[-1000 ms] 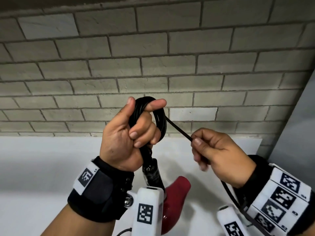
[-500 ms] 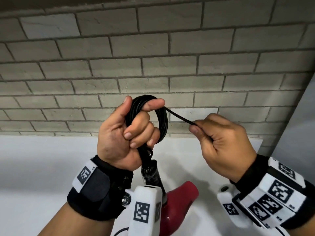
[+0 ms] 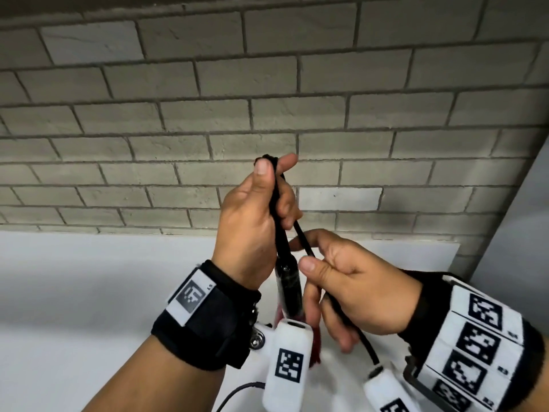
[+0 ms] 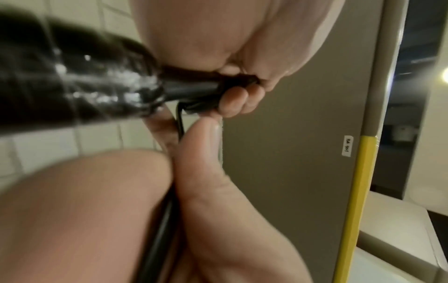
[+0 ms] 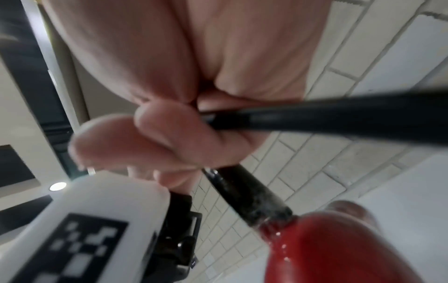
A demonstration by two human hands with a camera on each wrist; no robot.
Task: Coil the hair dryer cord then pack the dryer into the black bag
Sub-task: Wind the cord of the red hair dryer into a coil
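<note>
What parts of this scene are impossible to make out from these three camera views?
- Black bag: in no view.
- Plug end of the cord: the cord runs off behind the right hand in the head view.
- How many loops are coiled: the left hand covers them.
- Hair dryer body: cut by the right wrist view's edge, blocked by hands and wrist cameras in the head view.

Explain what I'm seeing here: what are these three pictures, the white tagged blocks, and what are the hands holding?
No robot: a person wears cameras. One picture comes from the head, one from each wrist; the white tagged blocks are the wrist cameras. The left hand grips the coiled black cord bundle above the red hair dryer, which hangs over the white table. The right hand pinches the loose cord strand running from the bundle. The black bag is not visible.
</note>
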